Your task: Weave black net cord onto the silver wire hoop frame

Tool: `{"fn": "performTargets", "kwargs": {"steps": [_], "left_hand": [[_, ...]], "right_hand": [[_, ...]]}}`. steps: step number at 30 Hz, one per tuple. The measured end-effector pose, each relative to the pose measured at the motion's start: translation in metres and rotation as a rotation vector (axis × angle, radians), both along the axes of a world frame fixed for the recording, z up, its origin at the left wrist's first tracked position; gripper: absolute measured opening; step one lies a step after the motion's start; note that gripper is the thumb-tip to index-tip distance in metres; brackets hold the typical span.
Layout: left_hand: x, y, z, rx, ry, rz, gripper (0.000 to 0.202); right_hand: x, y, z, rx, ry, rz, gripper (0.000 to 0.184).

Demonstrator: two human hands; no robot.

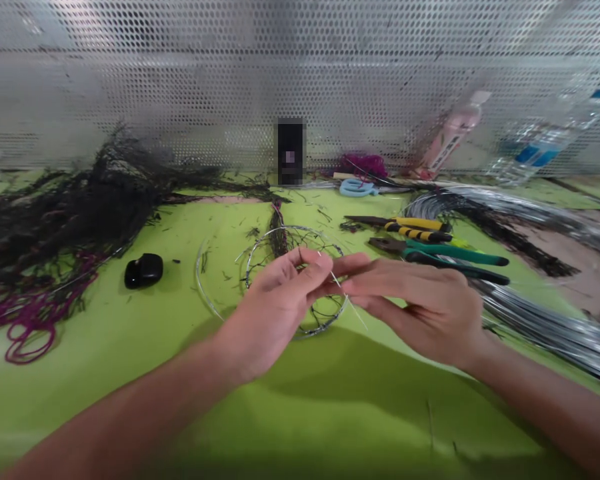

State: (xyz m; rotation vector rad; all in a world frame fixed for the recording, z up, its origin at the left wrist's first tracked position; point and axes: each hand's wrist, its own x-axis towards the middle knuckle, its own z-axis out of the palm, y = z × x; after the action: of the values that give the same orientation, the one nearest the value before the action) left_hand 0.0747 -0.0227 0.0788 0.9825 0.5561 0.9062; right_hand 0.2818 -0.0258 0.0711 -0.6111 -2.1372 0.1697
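My left hand (280, 307) and my right hand (420, 303) meet above the middle of the table. Their fingertips are closed on a thin, pale wire (359, 316), which slants down to the right past the right fingers. Whether it is a plain wire or a needle I cannot make out. Below the hands lies a round wire ring (249, 261) with dark strands strung across it, partly hidden by the fingers. A bundle of dark netting (277, 233) runs to the ring's far side. To the left of the ring curves a loose piece of wire (200, 283).
At right lie yellow-black pliers (405, 228), green-handled pliers (445, 257) and a large wire coil (545, 327). Blue-handled scissors (357, 189), a pink bottle (453, 137) and a clear bottle (540, 150) are behind. Leftward are a black case (144, 271), dark netting (65, 213) and purple cord (35, 333).
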Motion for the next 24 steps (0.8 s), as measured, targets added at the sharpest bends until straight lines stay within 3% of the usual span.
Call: {"fn": "performTargets", "kwargs": {"steps": [5, 8, 10, 12, 13, 14, 15, 19, 24], "left_hand": [[0.005, 0.001, -0.006, -0.053, 0.04, 0.011, 0.02], [-0.012, 0.0, -0.004, 0.048, 0.223, 0.005, 0.021], [-0.038, 0.001, -0.001, 0.299, 0.534, 0.046, 0.035], [-0.071, 0.003, 0.001, 0.742, 0.833, 0.06, 0.051], [-0.087, 0.005, 0.001, 0.812, 0.906, 0.074, 0.053], [-0.102, 0.006, -0.001, 0.855, 1.01, 0.041, 0.048], [-0.114, 0.007, -0.003, 1.042, 1.22, -0.053, 0.047], [-0.133, 0.011, -0.017, 1.216, 1.36, -0.191, 0.049], [-0.121, 0.011, -0.022, 1.455, 1.359, -0.249, 0.03]], "right_hand": [[0.001, 0.008, -0.007, 0.015, 0.038, 0.11, 0.03], [-0.002, 0.004, -0.01, -0.073, 0.091, 0.098, 0.03], [-0.007, -0.001, -0.012, -0.145, 0.089, 0.062, 0.033], [-0.013, -0.006, -0.018, -0.209, 0.027, 0.052, 0.034], [-0.016, -0.008, -0.022, -0.242, -0.019, 0.055, 0.036], [-0.019, -0.01, -0.026, -0.28, -0.067, 0.052, 0.041], [-0.021, -0.011, -0.03, -0.321, -0.113, 0.043, 0.046], [-0.025, -0.009, -0.042, -0.456, -0.238, 0.0, 0.051], [-0.015, -0.006, -0.038, -0.535, -0.308, 0.034, 0.051]]}}
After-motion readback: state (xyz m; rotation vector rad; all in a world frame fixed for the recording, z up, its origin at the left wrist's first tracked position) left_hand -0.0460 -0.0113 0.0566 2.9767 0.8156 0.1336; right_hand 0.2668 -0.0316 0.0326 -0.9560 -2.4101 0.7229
